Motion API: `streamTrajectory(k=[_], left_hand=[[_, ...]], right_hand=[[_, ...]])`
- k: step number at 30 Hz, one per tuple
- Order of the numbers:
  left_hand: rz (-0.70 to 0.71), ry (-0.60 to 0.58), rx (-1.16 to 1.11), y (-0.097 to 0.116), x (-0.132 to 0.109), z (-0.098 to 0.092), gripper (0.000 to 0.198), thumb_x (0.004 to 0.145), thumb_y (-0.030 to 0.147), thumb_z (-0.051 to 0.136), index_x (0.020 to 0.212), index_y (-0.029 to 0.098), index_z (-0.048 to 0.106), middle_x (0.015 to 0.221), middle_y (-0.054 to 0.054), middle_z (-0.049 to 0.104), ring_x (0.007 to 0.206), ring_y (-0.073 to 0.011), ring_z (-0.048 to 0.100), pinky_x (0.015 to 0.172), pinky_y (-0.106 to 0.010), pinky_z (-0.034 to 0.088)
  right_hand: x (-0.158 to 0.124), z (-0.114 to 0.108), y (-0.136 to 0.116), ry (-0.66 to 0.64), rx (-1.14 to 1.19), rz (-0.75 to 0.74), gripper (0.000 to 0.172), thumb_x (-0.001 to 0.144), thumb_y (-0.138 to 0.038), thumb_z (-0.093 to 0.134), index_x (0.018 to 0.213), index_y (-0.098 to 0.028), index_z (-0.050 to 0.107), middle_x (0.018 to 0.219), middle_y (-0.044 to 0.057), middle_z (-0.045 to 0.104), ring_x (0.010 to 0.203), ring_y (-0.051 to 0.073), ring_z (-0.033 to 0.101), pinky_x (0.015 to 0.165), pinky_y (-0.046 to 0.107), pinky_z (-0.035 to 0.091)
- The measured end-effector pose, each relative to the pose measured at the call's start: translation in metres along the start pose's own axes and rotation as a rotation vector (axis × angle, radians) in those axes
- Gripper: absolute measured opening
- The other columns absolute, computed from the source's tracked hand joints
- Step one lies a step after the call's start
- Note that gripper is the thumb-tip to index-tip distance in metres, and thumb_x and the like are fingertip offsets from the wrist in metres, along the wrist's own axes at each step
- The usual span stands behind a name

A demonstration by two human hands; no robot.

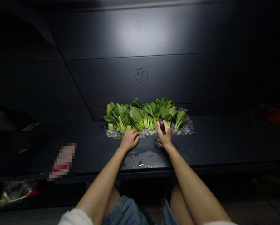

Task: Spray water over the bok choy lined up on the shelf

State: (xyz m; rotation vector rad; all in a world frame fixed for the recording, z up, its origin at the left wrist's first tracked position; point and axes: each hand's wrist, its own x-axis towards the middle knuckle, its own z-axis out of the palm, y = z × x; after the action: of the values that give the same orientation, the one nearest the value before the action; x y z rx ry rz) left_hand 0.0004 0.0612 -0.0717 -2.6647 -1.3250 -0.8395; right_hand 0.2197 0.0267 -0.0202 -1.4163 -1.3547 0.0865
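Observation:
Green leafy bok choy (136,115) stands in a row against the dark back panel, leaves up and pale stems toward me. Beneath it lies crumpled clear plastic wrap (188,126), which shows along the front and right edges. My right hand (165,134) is wrapped round the black-topped neck of a clear spray bottle (158,141), held upright before the right half of the greens. My left hand (130,139) rests at the front edge of the wrap, fingers bent and close together; what they hold, if anything, is hidden.
Water drops and a wet patch (142,160) lie on the dark shelf (219,147) near its front edge. A pixelated item (63,161) is at the left, with a shiny package (17,190) lower down. Something red (279,115) shows at the far right.

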Motion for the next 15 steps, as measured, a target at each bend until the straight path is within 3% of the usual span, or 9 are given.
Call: streamTrajectory(k=[5, 15], left_hand=[[-0.007, 0.013, -0.001, 0.0, 0.0, 0.0, 0.024, 0.093, 0.03, 0.05, 0.105, 0.022, 0.069, 0.106, -0.008, 0.068, 0.103, -0.0233, 0.059, 0.098, -0.044, 0.045], [-0.003, 0.0, 0.001, -0.001, 0.0, 0.002, 0.025, 0.094, 0.031, 0.049, 0.105, 0.021, 0.069, 0.105, -0.008, 0.068, 0.104, -0.0242, 0.059, 0.096, -0.043, 0.045]], right_hand=[[-0.002, 0.005, -0.006, -0.01, 0.038, -0.037, 0.038, 0.093, -0.05, 0.041, 0.089, -0.02, 0.063, 0.081, 0.008, 0.069, 0.076, 0.022, 0.064, 0.071, 0.03, 0.045], [-0.004, 0.014, -0.013, -0.037, 0.041, -0.009, 0.038, 0.092, -0.051, 0.042, 0.087, -0.02, 0.064, 0.078, 0.008, 0.069, 0.073, 0.022, 0.063, 0.069, 0.03, 0.045]])
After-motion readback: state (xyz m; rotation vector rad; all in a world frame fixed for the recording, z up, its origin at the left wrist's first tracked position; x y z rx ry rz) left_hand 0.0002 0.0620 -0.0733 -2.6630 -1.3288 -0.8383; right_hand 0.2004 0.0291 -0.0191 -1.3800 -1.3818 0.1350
